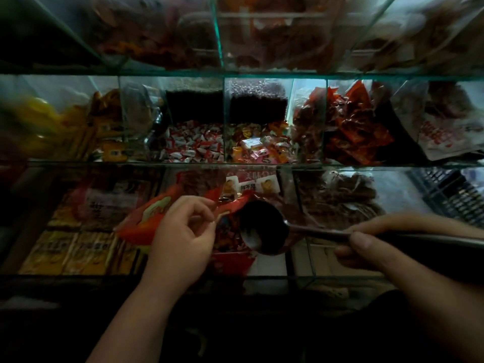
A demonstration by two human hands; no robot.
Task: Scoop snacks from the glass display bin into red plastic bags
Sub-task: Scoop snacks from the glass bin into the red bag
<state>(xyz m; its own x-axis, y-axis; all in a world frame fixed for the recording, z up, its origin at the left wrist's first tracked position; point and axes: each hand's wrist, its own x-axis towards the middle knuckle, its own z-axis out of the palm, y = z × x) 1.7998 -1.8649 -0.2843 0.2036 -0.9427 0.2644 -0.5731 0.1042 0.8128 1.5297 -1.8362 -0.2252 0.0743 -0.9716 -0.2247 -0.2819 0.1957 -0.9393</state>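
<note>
1. The red plastic bag (146, 221) is being pinched at its rim by the curled fingers of the left hand (180, 239), at 9 o'clock of the scoop (262, 226).
2. The scoop's handle is being gripped in the closed right hand (366, 247), at 3 o'clock.
3. Its bowl is being held at the bag's mouth, over the snacks (226, 241) in the glass display bin (275, 276).

Left hand (183, 239) pinching; right hand (366, 248) gripping, fingers curled
</note>
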